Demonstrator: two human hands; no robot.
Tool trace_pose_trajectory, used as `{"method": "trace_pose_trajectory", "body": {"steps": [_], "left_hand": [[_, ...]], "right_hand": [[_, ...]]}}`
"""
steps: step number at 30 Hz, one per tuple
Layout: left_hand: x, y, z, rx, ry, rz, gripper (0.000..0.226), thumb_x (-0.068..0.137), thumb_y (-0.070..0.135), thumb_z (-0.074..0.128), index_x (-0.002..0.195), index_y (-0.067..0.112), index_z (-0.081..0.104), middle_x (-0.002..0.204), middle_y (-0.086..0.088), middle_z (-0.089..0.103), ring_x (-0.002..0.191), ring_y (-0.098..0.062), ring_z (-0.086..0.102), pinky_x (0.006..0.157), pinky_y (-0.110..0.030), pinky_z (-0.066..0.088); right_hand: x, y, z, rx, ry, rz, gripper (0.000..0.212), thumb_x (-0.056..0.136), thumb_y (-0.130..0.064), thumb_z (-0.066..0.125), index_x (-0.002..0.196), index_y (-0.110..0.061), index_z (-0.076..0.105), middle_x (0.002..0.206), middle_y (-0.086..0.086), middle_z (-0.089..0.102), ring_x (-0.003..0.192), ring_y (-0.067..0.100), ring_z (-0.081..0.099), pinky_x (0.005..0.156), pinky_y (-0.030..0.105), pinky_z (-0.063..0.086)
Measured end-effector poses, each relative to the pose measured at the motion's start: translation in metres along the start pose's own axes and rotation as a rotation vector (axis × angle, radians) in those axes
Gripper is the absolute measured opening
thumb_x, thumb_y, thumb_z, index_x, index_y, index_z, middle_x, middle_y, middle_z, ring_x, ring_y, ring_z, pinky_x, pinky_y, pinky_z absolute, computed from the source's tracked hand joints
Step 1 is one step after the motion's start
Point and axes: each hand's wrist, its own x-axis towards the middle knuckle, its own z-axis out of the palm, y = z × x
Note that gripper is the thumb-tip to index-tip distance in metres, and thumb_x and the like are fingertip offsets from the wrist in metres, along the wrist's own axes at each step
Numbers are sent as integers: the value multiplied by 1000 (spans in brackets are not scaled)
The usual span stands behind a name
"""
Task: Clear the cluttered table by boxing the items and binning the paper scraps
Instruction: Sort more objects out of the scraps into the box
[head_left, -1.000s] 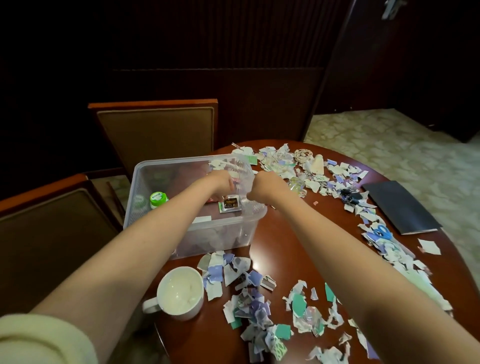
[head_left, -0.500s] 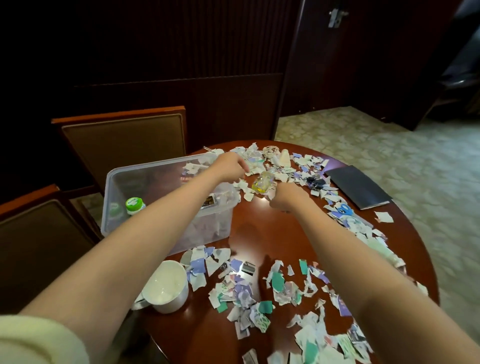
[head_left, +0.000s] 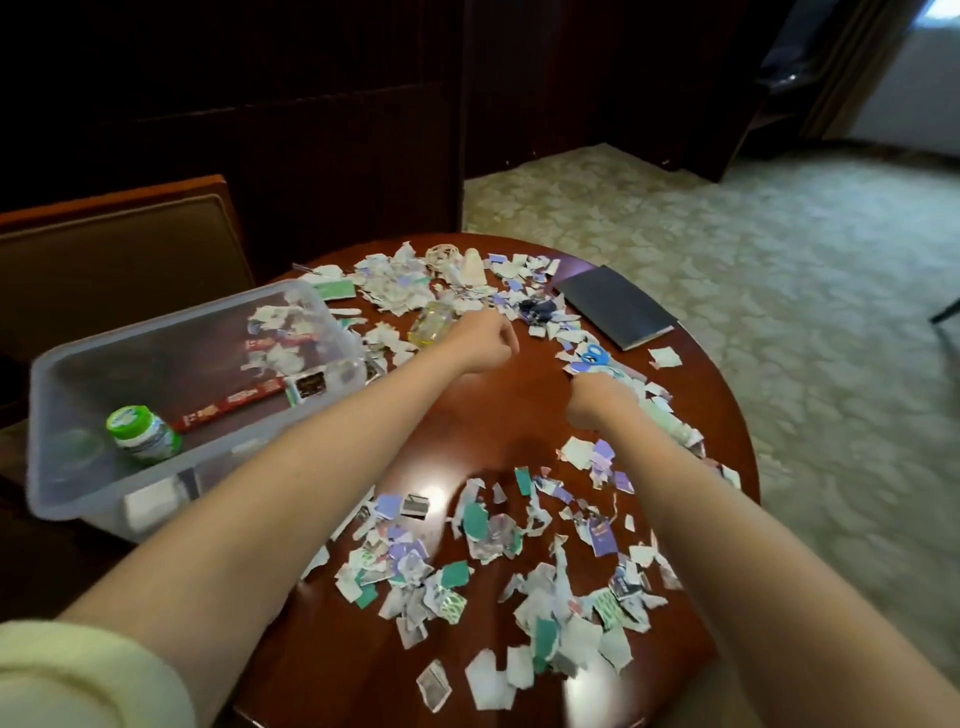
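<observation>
The little clear bottle (head_left: 430, 325) lies just left of your left hand (head_left: 480, 340), near the top middle. Your right hand (head_left: 597, 402) is farther. Both hands are curled; I cannot tell if they hold anything.

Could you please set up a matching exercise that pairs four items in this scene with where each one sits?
Things:
1. green-capped bottle
2. dark notebook
3. blue-handled scissors
4. small clear bottle

Places:
A. among paper scraps just beyond the right hand
B. inside the clear plastic box
C. between the left hand and the box
D. at the far right edge of the table

Pairs: 1-B; 2-D; 3-A; 4-C
</observation>
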Motion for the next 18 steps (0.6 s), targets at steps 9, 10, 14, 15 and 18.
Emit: {"method": "trace_pose_trajectory", "body": {"steps": [9, 10, 14, 15, 18], "left_hand": [[45, 25, 58, 39, -175, -31, 27, 91, 5, 46, 105, 10, 69, 113, -7, 66, 110, -20, 58, 104, -33, 37], [52, 27, 64, 39, -185, -34, 26, 91, 5, 46, 105, 10, 69, 113, -7, 66, 109, -20, 58, 103, -33, 39], [77, 34, 89, 69, -221, -29, 25, 92, 6, 47, 106, 10, 68, 119, -6, 63, 111, -21, 57, 92, -28, 45], [84, 36, 96, 79, -228, -34, 26, 93, 7, 47, 108, 10, 67, 121, -6, 62, 112, -21, 57, 91, -28, 45], [106, 41, 114, 100, -242, -48, 25, 93, 7, 47, 111, 10, 65, 123, -8, 61, 112, -22, 57, 90, -27, 45]], "right_hand": [[32, 77, -5, -83, -61, 99, 33, 95, -17, 50, 127, -9, 50, 124, 10, 57, 107, 22, 56, 88, 29, 45], [36, 82, -4, -86, -62, 102, 34, 95, -20, 51, 128, -10, 50, 124, 9, 57, 110, 22, 56, 87, 28, 45], [53, 105, 6, -112, -97, 113, 36, 97, -21, 47, 131, -10, 47, 130, 10, 54, 116, 23, 54, 91, 29, 44], [58, 110, 8, -115, -109, 119, 36, 98, -22, 46, 131, -9, 47, 130, 10, 54, 117, 24, 54, 92, 29, 44], [75, 127, 14, -93, -119, 129, 38, 96, -30, 49, 130, -10, 48, 126, 9, 56, 112, 22, 56, 88, 28, 46]]}}
